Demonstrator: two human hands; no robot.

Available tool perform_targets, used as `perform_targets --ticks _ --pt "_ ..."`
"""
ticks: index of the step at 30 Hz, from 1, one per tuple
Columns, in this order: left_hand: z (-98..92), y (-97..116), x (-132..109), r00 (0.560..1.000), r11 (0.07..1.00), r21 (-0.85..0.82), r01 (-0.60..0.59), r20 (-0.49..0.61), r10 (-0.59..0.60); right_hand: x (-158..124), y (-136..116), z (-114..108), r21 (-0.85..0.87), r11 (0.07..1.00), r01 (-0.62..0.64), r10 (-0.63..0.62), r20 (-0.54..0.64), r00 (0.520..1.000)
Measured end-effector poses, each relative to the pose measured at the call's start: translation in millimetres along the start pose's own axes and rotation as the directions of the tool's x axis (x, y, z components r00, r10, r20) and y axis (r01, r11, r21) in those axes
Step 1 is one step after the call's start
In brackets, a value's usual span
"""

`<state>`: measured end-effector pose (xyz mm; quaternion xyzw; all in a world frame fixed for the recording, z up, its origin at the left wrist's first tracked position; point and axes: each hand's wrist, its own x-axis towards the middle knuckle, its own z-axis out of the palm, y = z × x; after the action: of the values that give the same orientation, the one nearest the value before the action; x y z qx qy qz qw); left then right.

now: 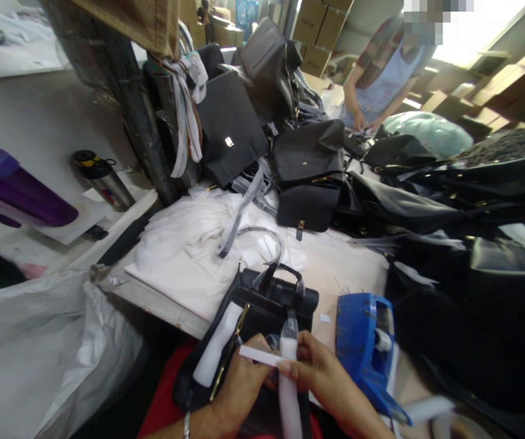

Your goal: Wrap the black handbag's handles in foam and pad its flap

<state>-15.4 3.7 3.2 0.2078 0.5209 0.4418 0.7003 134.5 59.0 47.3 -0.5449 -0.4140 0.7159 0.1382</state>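
Observation:
A black handbag [262, 305] lies close in front of me, its handle upright and a white foam strip along its left side. A wrapped white strap [288, 390] runs down from the bag between my hands. My left hand [239, 390] is closed on the strap and bag edge. My right hand [321, 375] pinches a short piece of white tape [257, 355] against the strap.
A blue tape dispenser [365, 341] stands right of my hands. White wrapping sheets [189, 244] cover the table behind the bag. Several black bags [310, 177] are piled at the back and right. A steel flask [104, 180] lies left. Another person [381, 73] works at the far side.

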Motion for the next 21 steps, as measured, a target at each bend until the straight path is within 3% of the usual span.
perform_targets --ticks 12,18,21 --pt "-7.7 -3.3 -7.5 0.997 0.998 -0.049 -0.044 0.054 0.047 9.0 -0.1 -2.7 -0.323 0.946 0.011 -0.030 -0.053 0.998" --pt "-8.2 -0.7 -11.3 0.996 0.993 -0.121 -0.001 0.094 0.012 8.7 -7.3 1.8 -0.597 0.802 0.024 -0.118 -0.119 0.986" --pt "-8.5 -4.3 -10.3 0.992 0.988 -0.156 0.014 0.122 0.005 9.2 -8.5 2.9 -0.642 0.766 0.003 -0.124 -0.143 0.982"
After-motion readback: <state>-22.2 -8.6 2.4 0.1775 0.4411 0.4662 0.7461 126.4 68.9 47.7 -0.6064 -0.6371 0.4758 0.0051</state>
